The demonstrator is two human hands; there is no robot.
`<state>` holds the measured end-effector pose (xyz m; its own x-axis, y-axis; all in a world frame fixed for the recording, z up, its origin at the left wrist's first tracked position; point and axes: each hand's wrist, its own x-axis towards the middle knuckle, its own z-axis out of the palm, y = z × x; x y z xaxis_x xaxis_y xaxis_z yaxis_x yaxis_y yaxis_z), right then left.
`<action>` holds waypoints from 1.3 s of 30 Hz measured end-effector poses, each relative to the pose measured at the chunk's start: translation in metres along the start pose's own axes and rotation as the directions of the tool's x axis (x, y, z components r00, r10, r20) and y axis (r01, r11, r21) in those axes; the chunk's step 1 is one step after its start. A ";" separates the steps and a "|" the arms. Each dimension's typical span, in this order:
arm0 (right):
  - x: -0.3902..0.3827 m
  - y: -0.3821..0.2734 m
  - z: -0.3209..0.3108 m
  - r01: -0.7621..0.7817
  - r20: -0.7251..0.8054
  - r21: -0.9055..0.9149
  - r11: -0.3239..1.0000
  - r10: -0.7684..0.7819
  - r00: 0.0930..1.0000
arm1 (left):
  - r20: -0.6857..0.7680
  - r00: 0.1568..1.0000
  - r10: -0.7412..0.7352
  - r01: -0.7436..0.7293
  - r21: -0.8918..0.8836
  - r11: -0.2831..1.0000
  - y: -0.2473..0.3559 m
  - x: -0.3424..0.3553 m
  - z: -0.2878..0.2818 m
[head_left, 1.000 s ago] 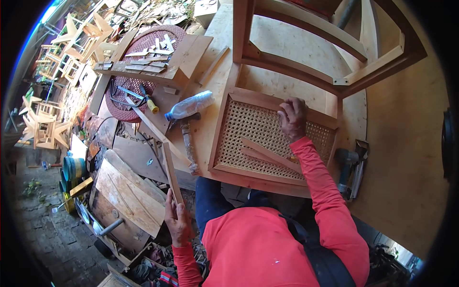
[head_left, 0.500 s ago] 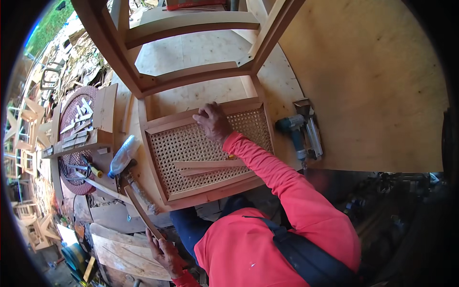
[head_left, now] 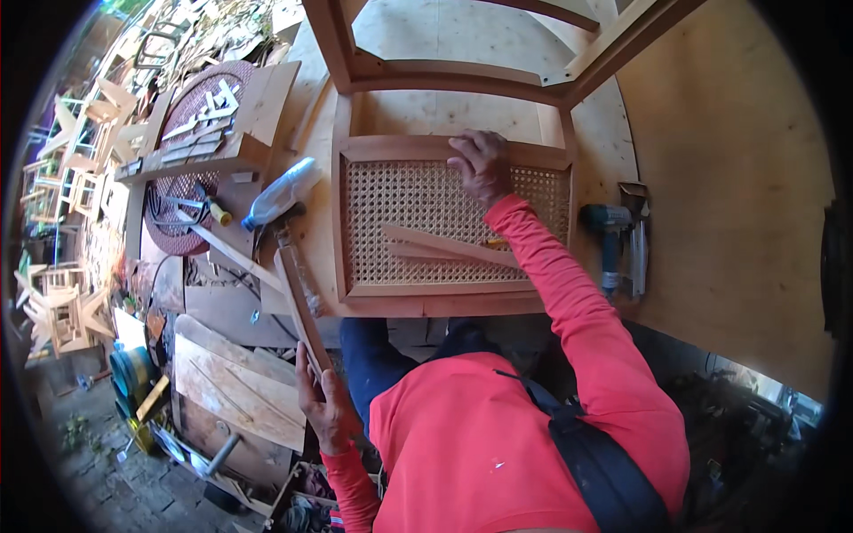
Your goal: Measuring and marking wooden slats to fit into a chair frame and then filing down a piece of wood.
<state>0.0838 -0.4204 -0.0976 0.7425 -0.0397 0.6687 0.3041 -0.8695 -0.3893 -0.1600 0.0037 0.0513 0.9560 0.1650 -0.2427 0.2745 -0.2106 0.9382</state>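
My left hand [head_left: 327, 410] grips the lower end of a thin wooden strip [head_left: 300, 306], held slanting beside the workbench's near left edge. My right hand [head_left: 482, 169] is at the far rail of a wooden chair frame [head_left: 400, 147], its fingers curled; whether anything small is between them is hidden. Woven cane webbing [head_left: 382, 191] fills the chair's panel below this hand. Loose thin wooden strips [head_left: 444, 246] lie across the webbing, with a small yellow item [head_left: 496, 242] by them, partly hidden by my right forearm.
Left on the bench are a clear plastic bottle [head_left: 280, 194] and a hammer [head_left: 289, 218]. A teal and black power tool [head_left: 611, 233] lies right of the chair. Farther left, a round woven piece [head_left: 178, 240] carries wood offcuts and tools. A plywood sheet [head_left: 729, 178] spans the right.
The view has shifted, so the chair and bench appear farther right and higher. My left hand still holds the strip, now raised nearer the bench. My right hand stays by the far rail.
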 end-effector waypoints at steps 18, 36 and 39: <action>-0.121 -0.100 -0.136 -0.217 0.231 0.064 0.974 0.197 0.953 | -0.319 0.909 0.268 -0.120 0.415 0.902 -0.035 0.012 -0.026; -0.126 -0.115 -0.138 -0.358 0.226 0.050 0.932 0.338 0.914 | 0.018 0.797 0.604 -0.505 0.568 0.650 0.062 0.254 0.024; -0.143 -0.114 -0.150 -0.420 0.204 0.030 0.907 0.406 0.891 | 0.092 0.893 0.441 -0.399 0.615 0.680 0.077 0.307 0.062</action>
<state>-0.1469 -0.3897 -0.0535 0.9067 -0.2875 0.3085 -0.0179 -0.7572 -0.6529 0.1615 -0.0218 0.0337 0.9842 -0.0340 0.1739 -0.1307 -0.8019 0.5830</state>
